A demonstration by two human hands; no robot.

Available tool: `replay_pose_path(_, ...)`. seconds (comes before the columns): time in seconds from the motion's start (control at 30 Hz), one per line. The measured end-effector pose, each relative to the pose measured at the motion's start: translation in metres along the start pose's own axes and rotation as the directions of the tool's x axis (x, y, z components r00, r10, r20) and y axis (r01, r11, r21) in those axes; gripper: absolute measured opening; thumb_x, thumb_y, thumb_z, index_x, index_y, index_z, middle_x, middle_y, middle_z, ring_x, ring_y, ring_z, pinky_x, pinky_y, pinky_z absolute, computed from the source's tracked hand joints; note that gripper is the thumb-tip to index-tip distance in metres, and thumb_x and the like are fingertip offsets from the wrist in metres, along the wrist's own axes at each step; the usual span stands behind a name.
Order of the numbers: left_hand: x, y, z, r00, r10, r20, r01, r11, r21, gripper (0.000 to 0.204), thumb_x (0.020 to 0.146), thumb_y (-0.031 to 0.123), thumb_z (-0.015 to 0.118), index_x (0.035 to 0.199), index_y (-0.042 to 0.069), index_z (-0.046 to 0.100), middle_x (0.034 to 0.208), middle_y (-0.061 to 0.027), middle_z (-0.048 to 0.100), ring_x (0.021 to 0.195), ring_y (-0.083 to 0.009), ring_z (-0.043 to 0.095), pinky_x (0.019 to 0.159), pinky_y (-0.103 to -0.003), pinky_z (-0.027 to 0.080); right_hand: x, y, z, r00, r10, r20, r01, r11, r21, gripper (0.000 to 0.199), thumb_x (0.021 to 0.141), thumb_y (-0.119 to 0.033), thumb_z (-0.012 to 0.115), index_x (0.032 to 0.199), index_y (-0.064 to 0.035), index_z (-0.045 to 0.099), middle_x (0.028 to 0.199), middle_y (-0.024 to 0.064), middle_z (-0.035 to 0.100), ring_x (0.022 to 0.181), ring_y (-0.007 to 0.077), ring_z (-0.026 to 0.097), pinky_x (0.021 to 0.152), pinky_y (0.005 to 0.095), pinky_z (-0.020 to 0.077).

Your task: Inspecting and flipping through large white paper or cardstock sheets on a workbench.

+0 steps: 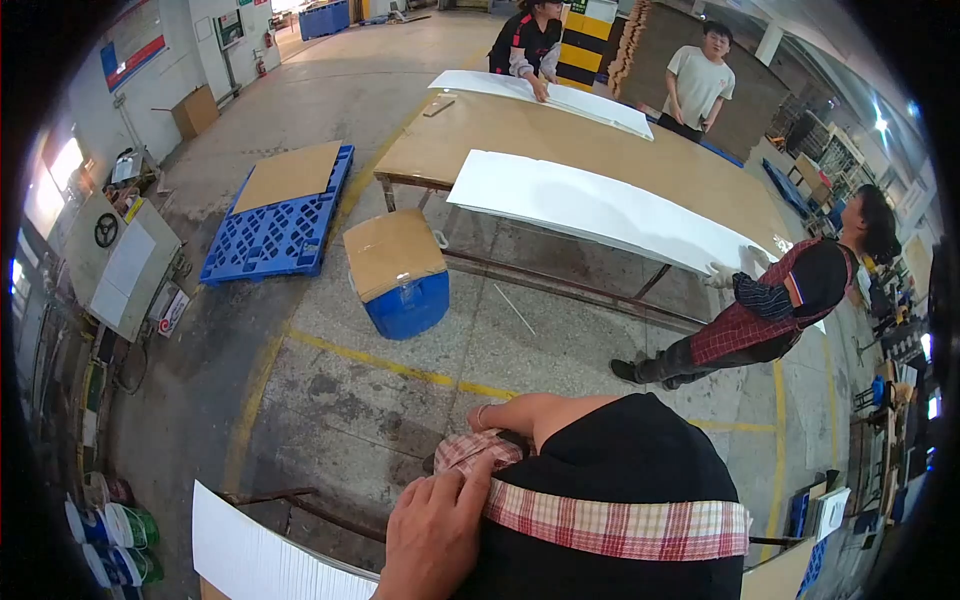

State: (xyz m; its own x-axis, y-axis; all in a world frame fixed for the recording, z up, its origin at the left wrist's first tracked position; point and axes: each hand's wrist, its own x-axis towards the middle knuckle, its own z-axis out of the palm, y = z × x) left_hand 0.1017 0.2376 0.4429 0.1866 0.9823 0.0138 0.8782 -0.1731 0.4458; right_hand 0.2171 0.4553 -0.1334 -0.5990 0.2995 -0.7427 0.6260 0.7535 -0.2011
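From where I'm standing, the person's left hand lies bent against a plaid cloth strap, forefinger over its near end; the undersides are hidden, so I can't tell whether the fingers pinch it or merely press. Taking the left hand as the clock's centre, the strap runs off toward 3 o'clock across a black sleeve, and matching plaid cloth sits bunched at 1. What I take for the right hand shows just beyond that bunch, also near 1; its fingers are too hidden to read. The cloth looks light, soft and floppy, nothing to break, likely to fold under a push; I'd take hold of the strap by its two long edges, where it lies flat. At 9 o'clock there's a stack of white sheets. Farther out, a blue bin topped with cardboard stands at 12, a blue pallet at 11. Toward 1, a brown desk carries white panels, and at 2 a co-worker has gloved hands on the nearer one.
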Motion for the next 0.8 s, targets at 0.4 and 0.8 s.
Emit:
replay_pose_path(0.4,-0.003,0.0,-0.001,1.0,-0.005,0.004,0.005,1.0,0.004,0.045,0.08,0.004,0.051,0.125,0.008,0.05,0.095,-0.0102,0.06,0.088,-0.0257,0.06,0.079,-0.037,0.046,0.012,0.001,0.01,0.999,0.042,-0.024,-0.042,0.999,-0.01,0.034,0.072,-0.026,0.059,0.095,-0.0025,0.069,0.098,0.0192,0.065,0.093,0.035,0.062,0.081,0.0429,0.0488)
replay_pose_path(0.8,-0.001,0.0,0.001,1.0,0.014,-0.003,-0.014,1.0,-0.017,0.043,0.081,0.004,0.051,0.124,0.008,0.05,0.096,-0.0108,0.06,0.089,-0.0258,0.06,0.08,-0.037,0.047,0.012,-0.011,0.027,0.907,0.182,-0.379,-0.324,0.877,-0.354,0.037,0.073,-0.029,0.058,0.097,-0.0022,0.068,0.103,0.019,0.064,0.097,0.0366,0.061,0.083,0.0433,0.0482)
